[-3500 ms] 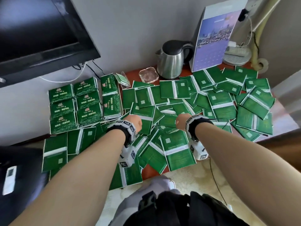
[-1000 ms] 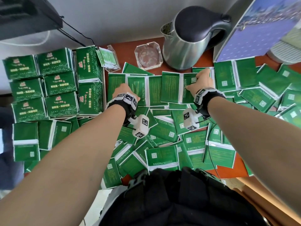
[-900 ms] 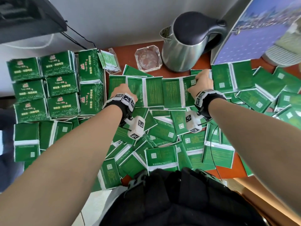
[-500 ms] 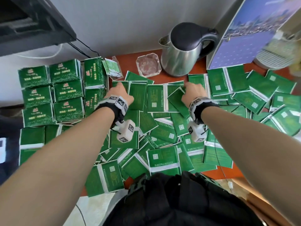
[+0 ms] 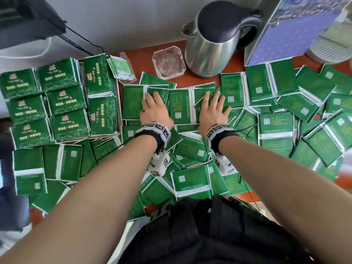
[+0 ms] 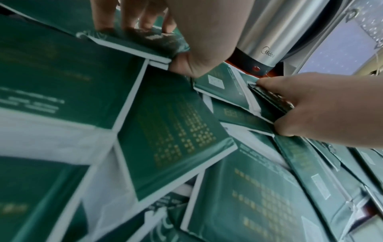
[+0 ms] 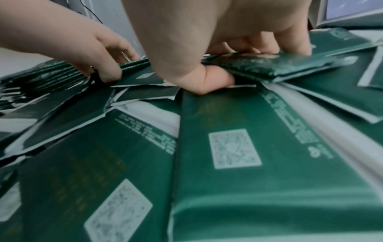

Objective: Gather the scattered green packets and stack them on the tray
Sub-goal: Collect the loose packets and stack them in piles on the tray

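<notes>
Green packets [image 5: 276,130] lie scattered in overlapping heaps over the red-brown table [image 5: 141,52]. Neat stacks of green packets [image 5: 57,103] stand at the left; the tray under them is hidden. My left hand [image 5: 154,109] lies on the back row of packets, fingers on top. In the left wrist view its thumb is under a packet [image 6: 140,41], pinching it. My right hand [image 5: 213,109] is a short way to its right. In the right wrist view it pinches a tilted packet [image 7: 279,65], thumb under the near edge.
A steel kettle [image 5: 213,44] and a glass ashtray [image 5: 168,62] stand just behind the hands. A desk calendar [image 5: 289,31] leans at the back right, and a clear holder [image 5: 122,67] with small packets is beside the stacks. A dark screen [image 5: 28,20] hangs at upper left.
Both hands have drawn closer together along the back row, and the packets there have slid inward and overlap. The right-hand packet has lifted at an angle.
</notes>
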`<action>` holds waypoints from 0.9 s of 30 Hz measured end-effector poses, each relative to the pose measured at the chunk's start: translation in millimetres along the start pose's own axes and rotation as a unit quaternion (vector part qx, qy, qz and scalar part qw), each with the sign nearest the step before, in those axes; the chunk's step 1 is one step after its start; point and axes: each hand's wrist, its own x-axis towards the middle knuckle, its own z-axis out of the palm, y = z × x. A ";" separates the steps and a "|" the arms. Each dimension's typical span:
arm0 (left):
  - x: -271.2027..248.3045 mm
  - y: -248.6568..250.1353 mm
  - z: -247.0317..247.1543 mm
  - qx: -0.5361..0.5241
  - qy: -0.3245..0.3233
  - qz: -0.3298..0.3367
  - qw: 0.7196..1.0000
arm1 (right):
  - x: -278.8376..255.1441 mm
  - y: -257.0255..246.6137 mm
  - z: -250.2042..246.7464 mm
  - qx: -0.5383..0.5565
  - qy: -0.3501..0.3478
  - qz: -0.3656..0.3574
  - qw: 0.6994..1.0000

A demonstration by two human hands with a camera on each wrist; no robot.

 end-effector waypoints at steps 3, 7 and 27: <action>1.5 0.8 5.5 -0.025 0.031 -0.012 0.999 | 1.0 -0.2 4.1 0.017 0.017 0.003 1.000; 1.4 -1.5 -2.6 -0.051 0.086 -0.015 0.995 | 1.2 3.1 -2.8 0.020 0.019 -0.009 1.000; -76.6 -99.4 -93.6 0.121 0.167 0.175 0.963 | -49.1 -29.5 -112.8 -0.053 0.109 -0.293 0.948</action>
